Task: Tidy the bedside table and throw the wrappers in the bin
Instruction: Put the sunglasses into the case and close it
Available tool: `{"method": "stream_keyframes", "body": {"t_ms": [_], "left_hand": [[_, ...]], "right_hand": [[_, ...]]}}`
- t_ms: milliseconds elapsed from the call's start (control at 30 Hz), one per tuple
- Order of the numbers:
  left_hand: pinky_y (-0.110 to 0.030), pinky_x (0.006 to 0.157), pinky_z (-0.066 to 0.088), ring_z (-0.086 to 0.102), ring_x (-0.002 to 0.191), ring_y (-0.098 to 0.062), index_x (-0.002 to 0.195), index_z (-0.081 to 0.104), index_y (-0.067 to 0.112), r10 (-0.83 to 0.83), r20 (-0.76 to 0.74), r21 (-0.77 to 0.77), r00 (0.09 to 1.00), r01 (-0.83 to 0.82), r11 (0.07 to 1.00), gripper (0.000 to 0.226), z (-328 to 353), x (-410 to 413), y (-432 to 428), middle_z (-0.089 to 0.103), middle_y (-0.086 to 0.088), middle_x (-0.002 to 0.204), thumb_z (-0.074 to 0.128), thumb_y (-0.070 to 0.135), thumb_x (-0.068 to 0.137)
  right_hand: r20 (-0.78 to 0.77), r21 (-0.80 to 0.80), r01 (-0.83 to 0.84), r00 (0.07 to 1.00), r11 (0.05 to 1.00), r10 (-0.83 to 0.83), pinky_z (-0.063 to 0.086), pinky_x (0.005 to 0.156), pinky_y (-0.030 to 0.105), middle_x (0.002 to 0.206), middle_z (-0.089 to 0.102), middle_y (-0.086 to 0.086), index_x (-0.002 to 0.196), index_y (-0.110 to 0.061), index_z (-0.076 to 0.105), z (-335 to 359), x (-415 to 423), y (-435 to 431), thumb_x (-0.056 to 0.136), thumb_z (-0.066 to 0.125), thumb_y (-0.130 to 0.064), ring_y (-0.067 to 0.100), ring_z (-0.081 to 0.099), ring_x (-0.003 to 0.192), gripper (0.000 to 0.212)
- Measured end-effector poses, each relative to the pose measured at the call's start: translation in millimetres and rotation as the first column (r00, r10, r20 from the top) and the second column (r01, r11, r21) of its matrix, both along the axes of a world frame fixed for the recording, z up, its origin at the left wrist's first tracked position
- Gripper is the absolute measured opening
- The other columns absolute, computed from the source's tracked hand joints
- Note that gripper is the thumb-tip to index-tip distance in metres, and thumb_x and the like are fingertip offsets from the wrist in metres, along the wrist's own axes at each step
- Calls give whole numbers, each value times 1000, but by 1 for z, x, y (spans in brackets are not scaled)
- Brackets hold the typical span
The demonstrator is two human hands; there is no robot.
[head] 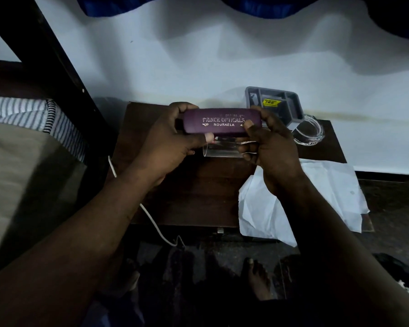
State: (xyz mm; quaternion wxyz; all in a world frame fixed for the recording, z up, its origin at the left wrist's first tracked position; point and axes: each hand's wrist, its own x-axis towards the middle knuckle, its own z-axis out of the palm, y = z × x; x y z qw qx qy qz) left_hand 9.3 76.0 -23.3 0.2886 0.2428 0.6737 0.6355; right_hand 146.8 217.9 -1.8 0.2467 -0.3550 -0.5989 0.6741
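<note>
A purple spectacle case [222, 122] with gold lettering is held level above the dark wooden bedside table [194, 192]. My left hand [168, 140] grips its left end, thumb under the front edge. My right hand [272, 142] grips its right end, thumb on the front face. Just below the case a clear glass tumbler [222, 151] lies on its side on the table. A white paper wrapper [316, 197] is spread over the table's right front corner and hangs past the edge.
A grey compartment tray [273, 100] with a yellow sticker stands at the back right, with a clear glass ashtray [309, 133] beside it. A white cable [151, 220] trails off the table's left front. A bed with a striped pillow [33, 114] lies left. My bare feet are on the dark floor below.
</note>
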Motion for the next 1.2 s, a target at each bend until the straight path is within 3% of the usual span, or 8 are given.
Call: {"method": "stream_keyframes", "body": {"t_ms": [167,300,433,533,700,900,1100,1200], "left_hand": [[-47,87,61,71,102,-18,116,64,35,29,-205,-54,978,-41,998,59,-7,-6,-2,74,6,110,92,38,64],[-49,91,60,70,104,-19,122,63,27,69,-253,-34,965,-80,996,61,-10,-11,-3,73,6,111,94,26,69],[-40,83,62,72,97,-18,117,66,24,149,-212,-8,966,-155,988,53,-16,-21,-5,74,5,106,93,18,72],[-38,77,61,71,94,-19,102,67,39,254,-168,-26,953,-262,965,44,-22,-35,-8,73,-1,107,93,29,68],[-45,88,60,72,98,-23,107,67,28,362,-115,-69,925,-370,926,43,-39,-58,-12,73,-4,108,88,25,69],[-37,94,59,71,103,-19,113,69,23,294,-67,-163,953,-301,939,40,-58,-70,-8,74,0,111,87,13,79],[-23,83,53,68,100,-14,113,69,23,141,-214,-305,967,-203,931,38,-63,-75,11,73,4,111,87,18,80],[-31,90,53,65,99,-13,114,69,25,13,-401,-393,916,-185,901,43,-65,-79,19,72,7,110,89,34,77]], "right_hand": [[13,7,-4,1000,1000,4,49,53,22,77,73,1,140,-23,59,1,-1,-2,102,63,-15,11,62,56,39],[-2,16,-23,1000,1000,23,52,52,20,81,75,-5,140,-24,59,3,-2,-6,102,63,-13,11,66,58,40],[29,17,-48,998,999,48,53,55,19,91,77,-1,135,-26,59,1,-5,-9,99,66,-8,13,70,64,41],[121,87,-72,991,994,61,53,58,21,99,80,1,138,-22,58,-4,-6,-8,98,71,-15,16,76,72,43],[211,166,-137,972,977,100,57,67,30,98,80,1,120,-22,68,-8,-5,-7,97,71,-16,17,78,75,24],[272,285,-196,955,938,116,58,77,34,100,77,-3,108,-27,72,-13,-3,-9,95,73,-21,17,78,74,14],[280,342,-200,954,918,104,55,72,29,96,75,-7,101,-31,71,-12,2,-5,93,75,-24,13,77,71,11],[284,359,-183,955,915,79,60,76,35,93,76,-7,94,-34,71,-11,3,-2,93,74,-21,15,77,71,13]]}}
